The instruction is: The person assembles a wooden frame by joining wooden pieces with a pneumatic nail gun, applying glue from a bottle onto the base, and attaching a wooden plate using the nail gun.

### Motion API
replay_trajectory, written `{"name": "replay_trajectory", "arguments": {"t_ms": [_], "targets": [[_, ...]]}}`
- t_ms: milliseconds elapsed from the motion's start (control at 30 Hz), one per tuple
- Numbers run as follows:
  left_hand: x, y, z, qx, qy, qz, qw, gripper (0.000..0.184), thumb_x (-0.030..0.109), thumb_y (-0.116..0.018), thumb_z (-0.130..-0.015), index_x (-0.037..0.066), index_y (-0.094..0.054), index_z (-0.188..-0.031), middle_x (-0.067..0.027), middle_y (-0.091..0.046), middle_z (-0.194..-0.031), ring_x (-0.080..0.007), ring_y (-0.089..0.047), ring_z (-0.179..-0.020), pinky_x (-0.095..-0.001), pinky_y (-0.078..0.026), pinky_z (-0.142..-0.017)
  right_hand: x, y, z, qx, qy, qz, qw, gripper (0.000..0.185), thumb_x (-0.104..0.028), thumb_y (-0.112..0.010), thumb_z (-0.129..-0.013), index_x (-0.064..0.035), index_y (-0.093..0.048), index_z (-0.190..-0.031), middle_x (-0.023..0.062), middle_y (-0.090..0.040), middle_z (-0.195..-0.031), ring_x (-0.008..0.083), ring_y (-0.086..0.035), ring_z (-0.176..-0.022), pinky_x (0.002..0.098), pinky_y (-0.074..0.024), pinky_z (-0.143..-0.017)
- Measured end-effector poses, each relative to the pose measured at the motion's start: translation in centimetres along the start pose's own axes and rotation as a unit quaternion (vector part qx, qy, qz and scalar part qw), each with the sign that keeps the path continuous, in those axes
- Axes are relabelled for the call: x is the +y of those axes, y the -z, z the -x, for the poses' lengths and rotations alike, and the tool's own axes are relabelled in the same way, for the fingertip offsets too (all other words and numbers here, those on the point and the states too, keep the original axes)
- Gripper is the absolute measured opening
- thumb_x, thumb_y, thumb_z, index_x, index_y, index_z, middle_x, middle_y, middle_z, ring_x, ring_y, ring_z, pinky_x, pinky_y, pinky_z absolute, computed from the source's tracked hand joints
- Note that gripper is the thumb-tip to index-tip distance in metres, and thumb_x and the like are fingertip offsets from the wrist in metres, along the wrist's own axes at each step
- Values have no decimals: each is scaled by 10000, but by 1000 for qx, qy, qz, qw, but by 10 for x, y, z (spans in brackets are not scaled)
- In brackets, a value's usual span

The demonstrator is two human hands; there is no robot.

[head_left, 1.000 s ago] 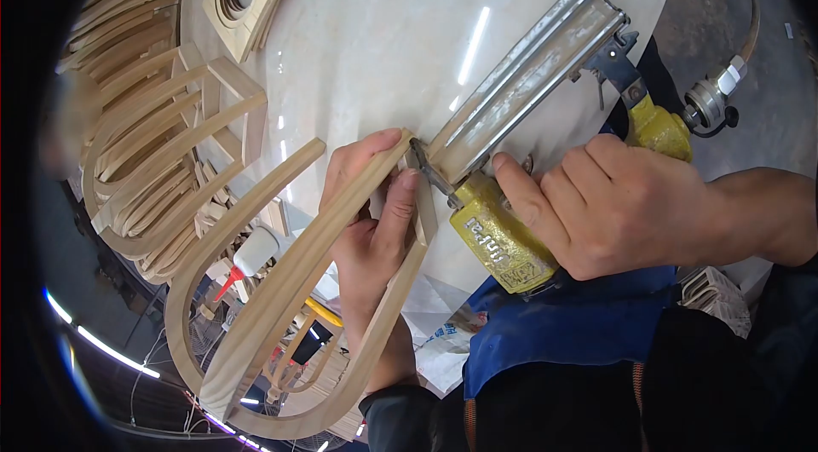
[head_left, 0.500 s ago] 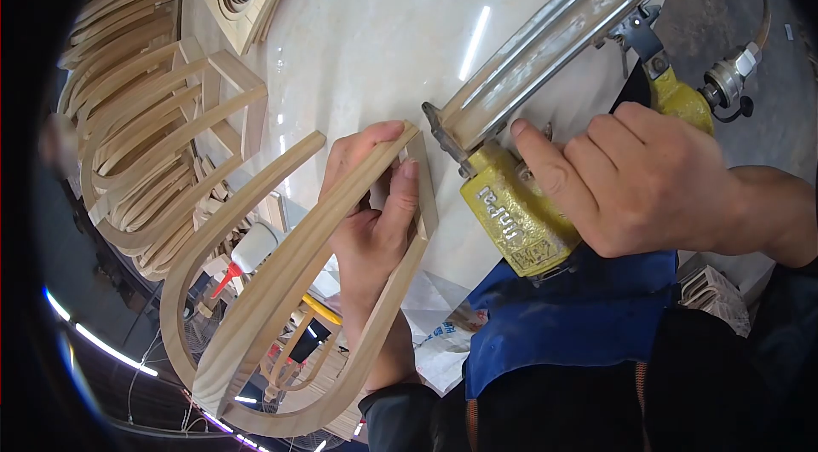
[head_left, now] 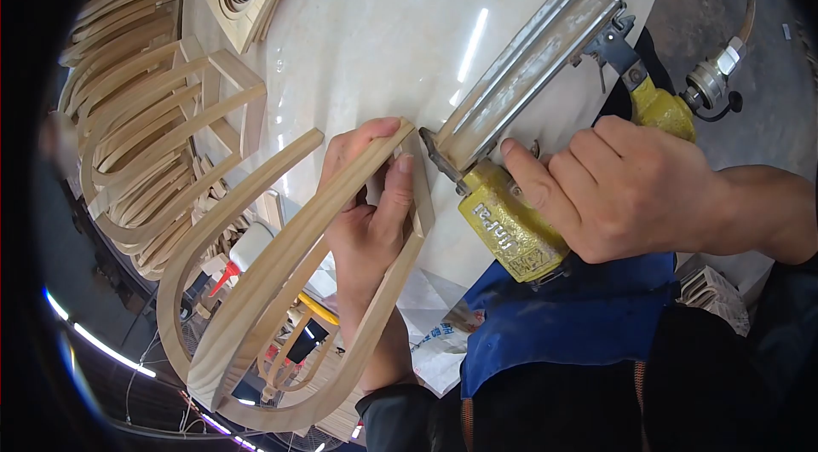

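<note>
My left hand [head_left: 366,226] is closed around one end of a curved wooden frame [head_left: 268,277], with the thumb along the inside of its short crosspiece [head_left: 422,196]. The frame's bent strips reach down and left past my wrist. My right hand [head_left: 630,188] grips a yellow pneumatic nail gun [head_left: 511,226] with a long metal magazine [head_left: 532,69] pointing up and right. The gun's nose is right beside the held end of the frame; whether they touch I cannot tell. My right fingers partly cover the gun's body and trigger area.
Several curved wooden frames [head_left: 243,115] stand stacked at the left of the pale table [head_left: 366,43]. Plywood pieces with a round hole [head_left: 223,0] lie at the top. A glue bottle [head_left: 252,245] with a red tip is behind the frame. An air hose [head_left: 751,13] runs from the gun.
My right hand has brought the nail gun left, its nose now lower and nearer the frame's end. My left hand and the frame have shifted only slightly.
</note>
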State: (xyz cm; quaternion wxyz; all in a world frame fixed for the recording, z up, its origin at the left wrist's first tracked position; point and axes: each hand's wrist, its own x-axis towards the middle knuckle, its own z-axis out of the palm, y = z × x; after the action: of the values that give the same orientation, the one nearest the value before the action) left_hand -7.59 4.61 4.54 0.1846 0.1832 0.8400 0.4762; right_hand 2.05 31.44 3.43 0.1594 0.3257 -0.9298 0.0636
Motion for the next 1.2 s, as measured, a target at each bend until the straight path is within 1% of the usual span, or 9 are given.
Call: {"name": "replay_trajectory", "arguments": {"t_ms": [300,433,633,767,967,1133,1200], "targets": [[2,-1,0,2,14,9,1000,327,-6,-739,-985,50,-725,-1306,-71,-618,-1109,-161,-556,-907,-298,-451,-813,11,1,2,-7,40,-14,999,247,-53,-736,-918,48,-790,-1138,9,-509,-668,115,-395,-554,266,-342,-533],[2,-1,0,9,14,16,1000,312,3,-739,-990,45,-724,-1299,-74,-617,-1109,-164,-553,-905,-299,-451,-815,15,1,-2,2,46,-40,998,245,-64,-745,-914,42,-791,-1129,19,-541,-669,120,-417,-552,271,-350,-538],[2,1,-1,-7,7,-7,1000,303,5,-737,-992,34,-719,-1293,-77,-616,-1109,-167,-551,-902,-297,-450,-817,20,0,-4,-4,65,-39,997,223,-68,-751,-909,36,-795,-1101,29,-574,-670,122,-439,-551,268,-355,-538],[2,-1,0,4,22,13,1000,303,4,-737,-989,27,-717,-1290,-78,-616,-1108,-169,-549,-901,-295,-449,-814,21,-1,-8,-14,62,-41,997,193,-71,-757,-902,27,-798,-1064,35,-593,-668,122,-456,-549,265,-359,-533],[1,0,-2,-3,7,-3,1000,301,0,-732,-989,28,-718,-1288,-78,-616,-1107,-168,-549,-898,-295,-449,-807,28,-2,-8,-25,88,-46,995,170,-71,-759,-901,20,-800,-1039,34,-591,-662,119,-465,-541,256,-369,-529],[4,1,-1,-3,28,-7,1000,306,2,-737,-983,31,-719,-1287,-77,-616,-1101,-170,-550,-888,-297,-453,-801,35,-2,-12,-14,93,-59,994,163,-60,-757,-899,16,-800,-1037,34,-590,-653,116,-466,-529,244,-380,-530],[3,2,-2,-8,16,-18,1000,310,6,-741,-979,35,-720,-1287,-79,-621,-1100,-173,-552,-886,-300,-455,-797,40,-1,-14,-34,97,-74,992,166,-61,-754,-897,16,-800,-1037,36,-593,-652,119,-468,-525,243,-385,-531]]}}
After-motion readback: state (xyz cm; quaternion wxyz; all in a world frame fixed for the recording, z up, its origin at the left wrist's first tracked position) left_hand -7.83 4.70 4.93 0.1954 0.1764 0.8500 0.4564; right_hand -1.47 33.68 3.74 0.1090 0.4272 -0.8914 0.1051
